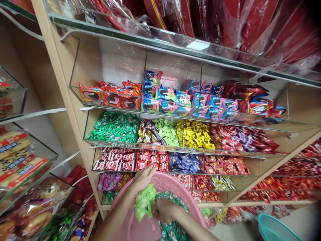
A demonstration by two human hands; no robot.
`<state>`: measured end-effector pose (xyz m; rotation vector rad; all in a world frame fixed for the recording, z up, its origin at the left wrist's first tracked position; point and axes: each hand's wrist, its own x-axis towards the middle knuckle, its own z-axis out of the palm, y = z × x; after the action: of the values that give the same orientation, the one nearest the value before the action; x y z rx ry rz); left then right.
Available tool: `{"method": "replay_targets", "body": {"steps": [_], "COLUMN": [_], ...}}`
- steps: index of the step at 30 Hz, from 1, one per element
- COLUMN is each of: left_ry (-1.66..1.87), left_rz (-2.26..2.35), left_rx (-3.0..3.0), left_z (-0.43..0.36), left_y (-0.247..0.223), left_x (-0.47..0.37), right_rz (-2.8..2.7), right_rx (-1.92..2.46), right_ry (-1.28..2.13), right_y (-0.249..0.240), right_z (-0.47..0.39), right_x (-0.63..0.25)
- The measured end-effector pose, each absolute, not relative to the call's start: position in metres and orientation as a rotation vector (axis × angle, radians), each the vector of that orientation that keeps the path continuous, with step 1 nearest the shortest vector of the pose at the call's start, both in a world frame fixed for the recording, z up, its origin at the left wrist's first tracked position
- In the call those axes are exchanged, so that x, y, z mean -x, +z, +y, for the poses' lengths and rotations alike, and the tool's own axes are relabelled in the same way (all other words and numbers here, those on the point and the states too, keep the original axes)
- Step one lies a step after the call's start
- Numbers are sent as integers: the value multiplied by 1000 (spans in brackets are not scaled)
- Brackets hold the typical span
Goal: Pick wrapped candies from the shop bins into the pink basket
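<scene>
A pink plastic basket (184, 182) is low in the head view, in front of the shelves. My left hand (143, 178) is closed over its far rim, the fingertips hidden. Inside the basket is a heap of light green wrapped candies (144, 201), beside a larger pile of dark green wrapped candies (173, 231). My right hand (165, 210) is down in the basket between the two piles. Its fingers are curled and a little blurred, and what they hold is hidden.
Glass-fronted shelves hold green candies (114, 127), yellow candies (198, 134) and blue cookie packs (167, 93). Wrapped pastries (21, 157) fill shelves at left. A wooden upright (60, 87) separates the units. A teal basin (276, 229) stands at lower right.
</scene>
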<state>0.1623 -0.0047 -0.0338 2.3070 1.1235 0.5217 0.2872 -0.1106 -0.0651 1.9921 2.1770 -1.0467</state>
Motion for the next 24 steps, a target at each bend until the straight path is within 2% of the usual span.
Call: {"method": "replay_targets", "body": {"steps": [3,10,13,16,18,20,22,24], "left_ry": [515,551,552,541,547,554,552,552], "left_rz": [1122,1103,1091,1082,1079,1085,1096,1095], "left_rx": [-2287,-2275,-2270,-2255,-2245,-2242,-2245,-2246], "left_z": [-4,0,0,0,0,0,0,0], "left_y": [-35,-44,-44,-44,-44,-43,-43,-43], "left_x": [-162,-164,-163,-163,-163,-163,-163,-163], "right_rz": [2181,2177,2229,2522,2790,2844,2635,2341], "right_rx": [-1802,-1790,-1794,-1761,-1859,-2155,-2480,-2644], "right_ry": [-944,-909,-1074,-1229,-1032,-627,-204,29], "right_y": [-52,-28,10,70,109,138,155,162], "right_z": [-111,-112,-112,-107,-97,-80,-58,-36], "right_x": [-285,-283,-287,-297,-309,-321,-332,-339]}}
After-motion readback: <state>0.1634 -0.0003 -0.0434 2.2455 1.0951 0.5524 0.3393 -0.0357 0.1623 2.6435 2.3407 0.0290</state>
